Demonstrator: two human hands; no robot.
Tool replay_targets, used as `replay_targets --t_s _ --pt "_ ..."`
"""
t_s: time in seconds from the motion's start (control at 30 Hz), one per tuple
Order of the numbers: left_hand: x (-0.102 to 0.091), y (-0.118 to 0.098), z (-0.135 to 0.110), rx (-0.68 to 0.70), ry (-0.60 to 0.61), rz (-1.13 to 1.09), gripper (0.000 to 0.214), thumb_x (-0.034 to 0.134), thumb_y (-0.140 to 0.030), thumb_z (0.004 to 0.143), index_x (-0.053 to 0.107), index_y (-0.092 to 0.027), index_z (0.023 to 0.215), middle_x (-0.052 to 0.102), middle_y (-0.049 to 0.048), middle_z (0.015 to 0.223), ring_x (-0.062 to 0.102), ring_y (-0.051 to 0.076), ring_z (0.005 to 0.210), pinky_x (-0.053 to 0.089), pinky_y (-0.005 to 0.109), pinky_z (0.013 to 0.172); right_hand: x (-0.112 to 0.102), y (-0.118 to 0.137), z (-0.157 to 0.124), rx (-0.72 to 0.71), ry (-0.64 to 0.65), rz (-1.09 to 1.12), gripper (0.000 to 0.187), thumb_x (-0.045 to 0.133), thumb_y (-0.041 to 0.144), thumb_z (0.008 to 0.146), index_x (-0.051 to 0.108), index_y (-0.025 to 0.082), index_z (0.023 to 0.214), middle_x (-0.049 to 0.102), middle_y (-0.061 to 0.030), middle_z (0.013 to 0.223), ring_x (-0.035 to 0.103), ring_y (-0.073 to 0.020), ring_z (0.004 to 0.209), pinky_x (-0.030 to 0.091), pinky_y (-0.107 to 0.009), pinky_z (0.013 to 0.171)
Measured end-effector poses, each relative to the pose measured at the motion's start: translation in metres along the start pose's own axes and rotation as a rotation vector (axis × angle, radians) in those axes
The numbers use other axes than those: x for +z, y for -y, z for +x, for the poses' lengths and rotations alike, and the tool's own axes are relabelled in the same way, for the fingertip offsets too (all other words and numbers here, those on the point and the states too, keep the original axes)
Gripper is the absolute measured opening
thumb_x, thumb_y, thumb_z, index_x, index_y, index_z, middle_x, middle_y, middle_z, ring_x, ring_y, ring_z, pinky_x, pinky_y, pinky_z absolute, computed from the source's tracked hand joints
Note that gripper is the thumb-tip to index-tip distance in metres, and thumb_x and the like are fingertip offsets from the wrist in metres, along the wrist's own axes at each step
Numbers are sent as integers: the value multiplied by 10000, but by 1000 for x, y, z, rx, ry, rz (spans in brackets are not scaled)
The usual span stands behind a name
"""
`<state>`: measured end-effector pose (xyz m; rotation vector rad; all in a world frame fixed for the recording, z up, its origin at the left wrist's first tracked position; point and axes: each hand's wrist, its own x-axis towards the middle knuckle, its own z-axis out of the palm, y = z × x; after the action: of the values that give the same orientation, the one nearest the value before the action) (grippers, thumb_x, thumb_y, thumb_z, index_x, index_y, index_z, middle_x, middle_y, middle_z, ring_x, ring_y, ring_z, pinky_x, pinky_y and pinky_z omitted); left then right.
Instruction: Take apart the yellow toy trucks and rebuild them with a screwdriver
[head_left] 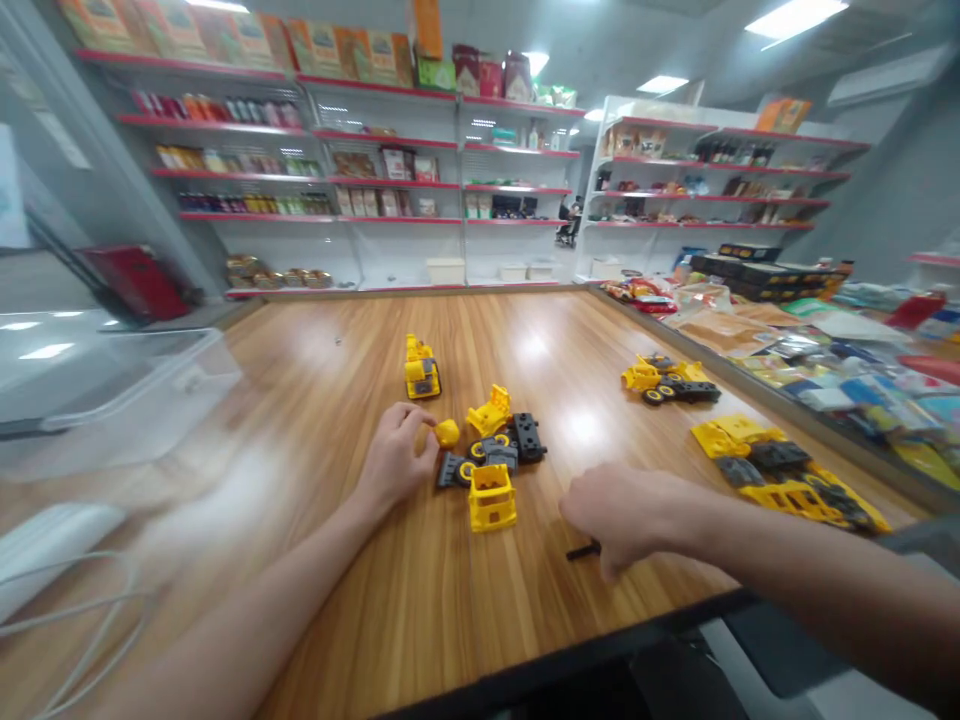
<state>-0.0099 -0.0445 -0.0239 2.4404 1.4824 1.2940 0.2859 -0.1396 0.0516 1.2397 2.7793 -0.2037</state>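
My left hand rests on the table with its fingers closed at a small rounded yellow toy part. Right beside it lies a group of toy truck pieces: a yellow cab, a second yellow piece, a black chassis block and a dark wheeled part. Nearer the front edge, my right hand is curled, palm down, over a thin black rod. Most of the rod is hidden under the fingers.
An assembled yellow toy vehicle stands farther back. More yellow and black toy parts lie at the right, with a larger cluster near my right forearm. A clear plastic bin and white cable are at the left.
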Motion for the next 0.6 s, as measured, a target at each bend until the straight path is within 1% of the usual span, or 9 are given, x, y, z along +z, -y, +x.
replay_targets --t_s 0.07,0.13,0.2,0.23,0.3,0.37,0.43,0.5,0.6 --pt "2 4 3 -100 -3 -8 120 548 -208 800 635 -200 883 623 63 939 622 221 914 512 347 837 2 -5 5 0 52 -18 418 912 294 365 509 207 429 419 64 398 440 -109 332 200 -248 366" --pt "4 9 5 -225 -24 -16 121 539 -218 793 637 -189 857 643 52 866 632 203 792 516 331 752 -8 -7 8 -36 97 -24 256 848 233 523 595 197 542 534 27 491 487 -122 394 220 -247 392" --pt "4 13 7 -344 -53 -25 139 523 -236 796 637 -176 850 657 47 804 630 193 711 507 321 692 -20 -8 13 -96 70 13 87 721 179 696 636 193 688 622 -6 616 544 -137 498 273 -250 448" --pt "4 14 8 -390 -63 -32 154 513 -246 802 638 -173 854 665 45 791 631 190 692 503 315 673 -24 -9 16 -121 18 52 42 659 158 757 633 191 750 647 -20 677 565 -146 556 303 -254 485" --pt "1 14 8 -446 -67 -51 176 501 -265 813 642 -175 867 681 38 786 635 182 680 493 296 646 -26 -13 22 -145 -137 149 46 580 149 838 606 185 848 665 -45 782 592 -166 671 361 -266 566" --pt "-2 10 9 -466 -55 -69 181 501 -277 819 647 -182 871 686 26 778 634 174 673 483 279 627 -20 -19 28 -151 -299 233 70 519 144 887 572 178 919 656 -68 869 598 -188 778 408 -283 654" --pt "-5 6 9 -470 -36 -81 178 506 -285 823 648 -185 866 674 16 749 626 169 661 475 270 614 -12 -26 32 -173 -413 295 114 450 131 919 543 175 968 632 -83 927 583 -195 843 435 -296 714" --pt "-5 3 8 -466 -13 -92 180 502 -290 834 645 -186 871 650 8 720 612 166 646 471 268 607 -9 -29 36 -144 -495 316 135 403 136 941 526 179 976 611 -78 932 567 -186 843 443 -293 725" --pt "-6 0 7 -450 22 -100 184 486 -292 858 632 -189 901 613 1 702 591 163 633 473 271 607 -18 -29 43 -9 -541 283 160 371 147 959 528 181 964 604 -71 918 560 -177 823 433 -285 719"
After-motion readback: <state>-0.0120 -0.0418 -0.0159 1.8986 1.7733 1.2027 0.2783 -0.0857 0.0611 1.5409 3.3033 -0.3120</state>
